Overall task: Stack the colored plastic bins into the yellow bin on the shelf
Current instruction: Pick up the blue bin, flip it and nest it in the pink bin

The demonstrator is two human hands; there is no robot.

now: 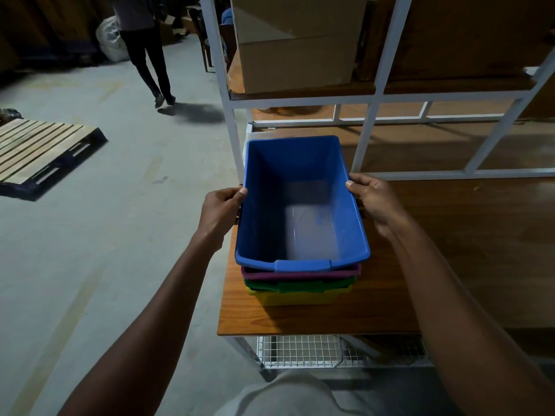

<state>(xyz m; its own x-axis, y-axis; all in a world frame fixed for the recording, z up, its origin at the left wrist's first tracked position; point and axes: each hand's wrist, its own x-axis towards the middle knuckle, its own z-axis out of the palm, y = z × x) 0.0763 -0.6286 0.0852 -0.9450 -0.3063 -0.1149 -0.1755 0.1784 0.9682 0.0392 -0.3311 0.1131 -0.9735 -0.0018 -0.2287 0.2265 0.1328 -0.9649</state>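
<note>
Dim warehouse: grey concrete floor [105,235], white metal rack frame [372,127] carrying wood-grain shelf boards. Lower shelf [450,250] bearing a nested stack near its front left corner. Blue bin [300,205] on top, open and empty, long axis running 12 to 6 o'clock; beneath it, at the near end, rims only of a purple bin [300,274], a green bin [300,285] and, lowest, the yellow bin [295,298] resting on the board.

Left hand [220,210] at 9 o'clock of the blue bin, closed on its left rim, thumb tip hooked over the edge, fingers hidden outside the wall. Right hand [375,199] at 3 o'clock, closed on the right rim likewise, thumb on top, fingers curled down the outer side. Both forearms bare.

Large cardboard box [297,55] on the upper shelf at 12 o'clock. Wooden pallet [42,151] on the floor at 9 o'clock. Another person [147,46] on foot at 11 o'clock. Wire mesh basket [300,351] below the shelf at 6 o'clock.
</note>
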